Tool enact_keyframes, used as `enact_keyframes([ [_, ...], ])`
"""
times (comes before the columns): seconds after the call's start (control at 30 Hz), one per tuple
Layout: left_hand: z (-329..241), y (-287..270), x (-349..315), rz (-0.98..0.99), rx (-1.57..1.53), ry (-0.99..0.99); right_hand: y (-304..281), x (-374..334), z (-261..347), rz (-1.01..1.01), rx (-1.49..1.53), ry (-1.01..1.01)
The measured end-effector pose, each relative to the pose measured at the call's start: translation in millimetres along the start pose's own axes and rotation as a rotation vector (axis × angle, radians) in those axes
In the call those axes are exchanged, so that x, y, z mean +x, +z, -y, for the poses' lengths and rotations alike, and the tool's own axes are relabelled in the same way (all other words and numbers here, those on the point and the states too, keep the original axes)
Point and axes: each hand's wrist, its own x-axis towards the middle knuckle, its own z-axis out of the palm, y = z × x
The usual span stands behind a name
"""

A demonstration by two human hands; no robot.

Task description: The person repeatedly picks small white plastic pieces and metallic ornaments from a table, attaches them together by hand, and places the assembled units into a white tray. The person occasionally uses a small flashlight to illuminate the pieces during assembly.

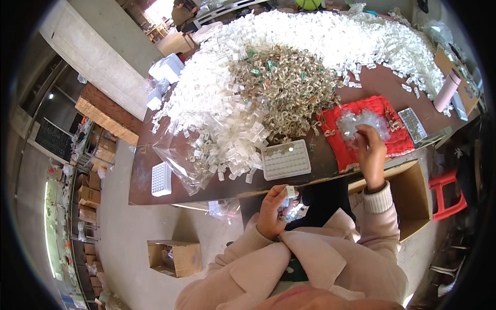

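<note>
My left hand [269, 213], in front of the table edge, is closed around a small white card [290, 191] and some shiny clear plastic. How many pieces it holds I cannot tell. My right hand [373, 155] reaches over a red cloth [341, 150], its thumb and fingers pinched at a heap of clear plastic bits [381, 123]. Whatever sits between those fingertips is too small to make out. Several small brownish looped pieces [395, 125] lie on the cloth to the right of the heap.
White cards [217, 119] cover much of the brown table [142, 175], around a mound of brownish loops [289, 93]. Trays [285, 159] stand near the front edge. A pink bottle [447, 90] is at right, a red stool [445, 194] below. Far off sits another person [182, 15].
</note>
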Motion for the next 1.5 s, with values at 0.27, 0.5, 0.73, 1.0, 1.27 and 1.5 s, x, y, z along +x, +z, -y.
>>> enact_keyframes([
  [0.27, 4.5, 1.0, 2.7, 0.069, -0.116, -0.011, 3.9, 0.8, -43.4, 0.081, -0.194, -0.050],
  [0.5, 2.6, 1.8, 2.7, 0.072, 0.014, 0.055, 7.1, -0.3, -32.5, 0.067, -0.129, -0.114],
  [0.73, 4.4, 4.9, 6.1, 0.069, -0.096, 0.022, 22.5, -42.6, 32.4, 0.345, 0.115, -0.294],
  [1.0, -11.8, 7.5, 1.3, -0.024, 0.158, 0.112, 41.7, -73.6, 80.8, 0.601, 0.274, -0.360],
  [1.27, -21.1, 7.3, -4.5, -0.009, 0.179, 0.119, 39.8, -72.2, 86.5, 0.657, 0.246, -0.417],
  [1.5, -29.9, 1.3, -5.3, 0.027, 0.062, 0.010, 35.9, -67.2, 89.4, 0.834, 0.216, -0.447],
])
